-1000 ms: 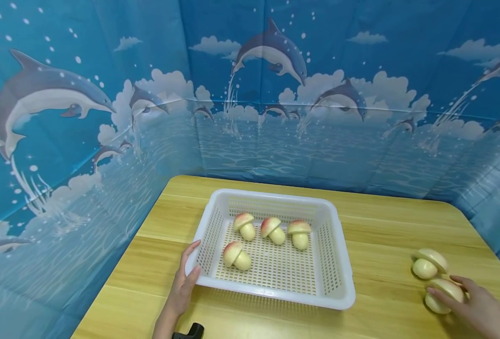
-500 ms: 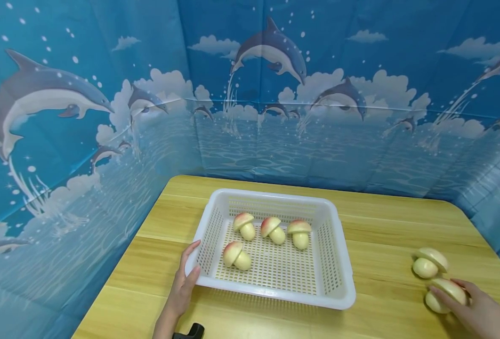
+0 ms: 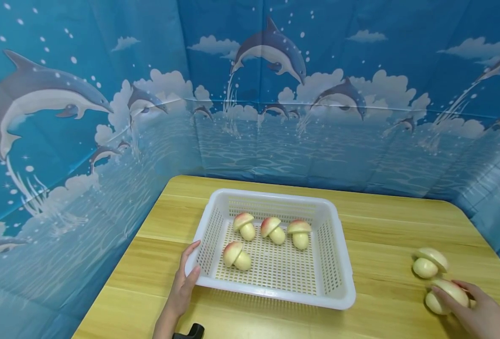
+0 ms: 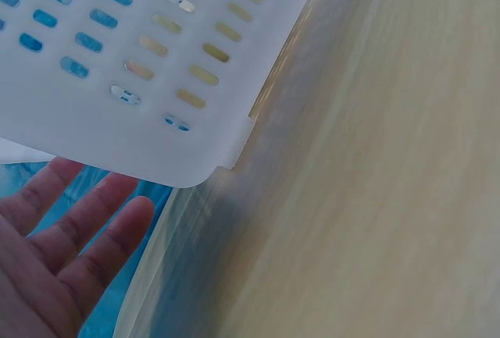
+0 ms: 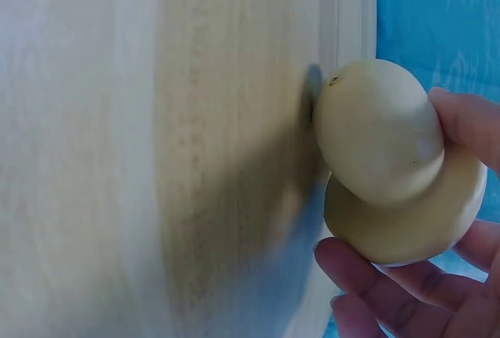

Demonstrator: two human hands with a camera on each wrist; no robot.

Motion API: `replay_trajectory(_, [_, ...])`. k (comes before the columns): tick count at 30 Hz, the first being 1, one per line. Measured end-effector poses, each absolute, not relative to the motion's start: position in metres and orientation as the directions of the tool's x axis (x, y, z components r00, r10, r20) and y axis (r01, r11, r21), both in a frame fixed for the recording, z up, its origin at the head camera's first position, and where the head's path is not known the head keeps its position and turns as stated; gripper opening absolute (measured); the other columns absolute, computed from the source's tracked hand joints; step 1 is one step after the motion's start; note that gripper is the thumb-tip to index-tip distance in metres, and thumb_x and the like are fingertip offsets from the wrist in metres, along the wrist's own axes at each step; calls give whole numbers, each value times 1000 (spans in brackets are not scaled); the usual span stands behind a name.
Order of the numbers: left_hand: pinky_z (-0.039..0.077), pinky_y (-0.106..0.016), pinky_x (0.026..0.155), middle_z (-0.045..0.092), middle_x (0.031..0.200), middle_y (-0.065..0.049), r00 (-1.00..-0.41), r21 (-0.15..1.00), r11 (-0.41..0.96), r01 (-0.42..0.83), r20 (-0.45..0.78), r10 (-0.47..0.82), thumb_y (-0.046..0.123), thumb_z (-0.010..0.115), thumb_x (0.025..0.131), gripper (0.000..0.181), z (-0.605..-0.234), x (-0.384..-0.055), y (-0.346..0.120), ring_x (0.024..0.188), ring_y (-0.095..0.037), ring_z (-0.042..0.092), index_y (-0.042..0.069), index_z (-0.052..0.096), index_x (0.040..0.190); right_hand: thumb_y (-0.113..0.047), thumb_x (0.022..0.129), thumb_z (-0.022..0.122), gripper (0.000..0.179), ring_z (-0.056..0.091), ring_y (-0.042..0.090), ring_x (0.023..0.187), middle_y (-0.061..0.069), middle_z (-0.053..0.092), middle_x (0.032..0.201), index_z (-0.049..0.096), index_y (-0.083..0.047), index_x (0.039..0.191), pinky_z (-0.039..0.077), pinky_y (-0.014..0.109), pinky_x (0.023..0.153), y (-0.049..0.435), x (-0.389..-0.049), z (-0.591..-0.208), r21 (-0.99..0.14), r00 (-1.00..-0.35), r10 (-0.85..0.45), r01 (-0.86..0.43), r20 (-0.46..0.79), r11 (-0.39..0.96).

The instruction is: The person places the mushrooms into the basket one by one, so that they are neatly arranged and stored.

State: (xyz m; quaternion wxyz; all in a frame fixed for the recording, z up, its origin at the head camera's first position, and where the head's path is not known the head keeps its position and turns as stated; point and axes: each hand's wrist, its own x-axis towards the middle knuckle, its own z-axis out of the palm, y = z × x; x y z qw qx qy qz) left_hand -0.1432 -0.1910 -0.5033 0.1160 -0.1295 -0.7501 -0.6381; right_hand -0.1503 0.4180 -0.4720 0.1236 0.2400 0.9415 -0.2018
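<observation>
In the head view my right hand (image 3: 483,308) grips a cream mushroom-shaped piece (image 3: 448,294) by its reddish cap, thumb on one side and fingers on the other. Close up in the right wrist view, the round stem of this toy mushroom (image 5: 379,131) faces the camera, near the table surface. A second toy mushroom (image 3: 430,263) lies just beyond it. My left hand (image 3: 182,282) touches the front left corner of a white slotted plastic basket (image 3: 271,294), thumb at the rim. The left wrist view shows its fingers (image 4: 98,248) straight and spread along the basket's outer wall.
Several matching toy mushrooms (image 3: 300,234) with red-tinged caps lie inside the basket, towards its back and left. Under everything is a yellow wood-grain table (image 3: 385,235). A blue dolphin-print curtain (image 3: 250,141) hangs round it. A black object (image 3: 190,332) shows beside the left wrist.
My right hand and the mushroom it grips have shifted very slightly to the right. The left hand and the basket stay where they were.
</observation>
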Motion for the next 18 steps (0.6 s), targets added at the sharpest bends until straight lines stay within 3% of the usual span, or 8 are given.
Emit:
replay_trajectory(9, [42, -42, 88, 35, 144, -17, -948, 934, 163, 317, 318, 19, 17, 35, 95, 53, -506, -144, -191, 117, -37, 44, 20, 27, 147, -72, 81, 48, 100, 48, 54, 97, 41, 43, 120, 33, 11, 135, 41, 53, 74, 419, -149, -473, -373, -853, 448, 520, -267, 768])
replay_trajectory(18, [43, -42, 88, 35, 144, -18, -948, 936, 152, 319, 319, 26, 17, 36, 95, 53, -505, -144, -191, 117, -37, 45, 19, 27, 147, -64, 86, 51, 89, 54, 48, 86, 40, 50, 110, 38, 12, 131, 42, 49, 66, 414, -149, -460, -443, -915, 378, 401, -144, 802])
